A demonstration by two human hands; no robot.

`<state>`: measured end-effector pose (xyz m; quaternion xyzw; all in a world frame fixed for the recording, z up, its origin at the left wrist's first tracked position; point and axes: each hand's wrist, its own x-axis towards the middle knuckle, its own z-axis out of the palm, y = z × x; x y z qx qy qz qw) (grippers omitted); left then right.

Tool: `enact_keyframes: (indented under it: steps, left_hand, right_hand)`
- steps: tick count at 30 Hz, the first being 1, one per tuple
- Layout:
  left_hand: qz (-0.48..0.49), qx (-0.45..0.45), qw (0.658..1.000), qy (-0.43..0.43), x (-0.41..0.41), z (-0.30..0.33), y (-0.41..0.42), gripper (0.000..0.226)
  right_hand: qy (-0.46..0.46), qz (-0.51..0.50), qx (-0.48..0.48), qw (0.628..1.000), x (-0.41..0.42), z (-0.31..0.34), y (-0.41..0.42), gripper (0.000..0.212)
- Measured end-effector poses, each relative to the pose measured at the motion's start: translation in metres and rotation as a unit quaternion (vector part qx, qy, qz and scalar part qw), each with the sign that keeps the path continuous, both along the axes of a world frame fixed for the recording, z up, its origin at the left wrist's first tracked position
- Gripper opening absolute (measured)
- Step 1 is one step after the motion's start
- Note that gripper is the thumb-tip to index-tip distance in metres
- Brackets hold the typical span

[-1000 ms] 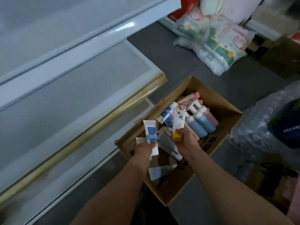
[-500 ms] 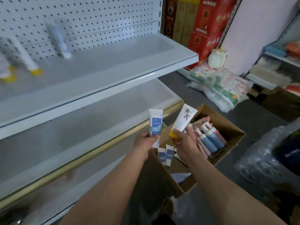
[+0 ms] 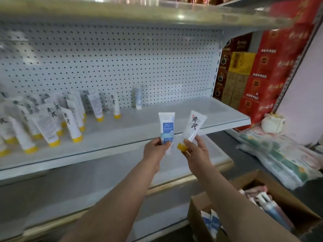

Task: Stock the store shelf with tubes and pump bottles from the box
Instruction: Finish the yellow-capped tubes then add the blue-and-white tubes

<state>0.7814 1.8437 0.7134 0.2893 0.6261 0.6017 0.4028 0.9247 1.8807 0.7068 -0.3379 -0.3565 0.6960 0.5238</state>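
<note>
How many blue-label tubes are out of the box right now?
2: one blue-label tube held in the left hand, one standing alone by the shelf's pegboard. Others remain in the box.

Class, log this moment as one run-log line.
left hand: holds blue-label tube | right hand: holds yellow-cap tube | both raised before shelf | box: stock remains

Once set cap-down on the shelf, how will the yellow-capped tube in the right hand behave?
The yellow-capped tube probably tips easily: tall body, small cap; those on the shelf lean. Likely light, since the right hand holds it by its fingertips.
</note>
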Motion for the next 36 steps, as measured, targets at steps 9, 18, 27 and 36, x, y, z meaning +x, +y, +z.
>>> enact_keyframes:
  steps: [9, 18, 27, 36]
  left_hand:
    - [0.141, 0.023, 0.989, 0.034, -0.077, 0.021, 0.049, 0.017]
    - [0.248, 0.027, 0.968, 0.036, -0.114, 0.027, 0.098, 0.021]
    - [0.293, 0.022, 0.955, 0.042, -0.150, 0.016, 0.115, 0.023]
    - [0.258, 0.031, 0.964, 0.054, -0.172, 0.015, 0.159, 0.020]
  right_hand:
    - [-0.022, 0.067, 0.044, 0.997, -0.078, 0.026, 0.081, 0.046]
    - [-0.070, 0.137, 0.054, 0.987, -0.137, 0.027, 0.160, 0.040]
    - [-0.086, 0.159, 0.073, 0.981, -0.172, 0.023, 0.185, 0.039]
    - [-0.085, 0.137, 0.078, 0.984, -0.191, 0.021, 0.209, 0.039]
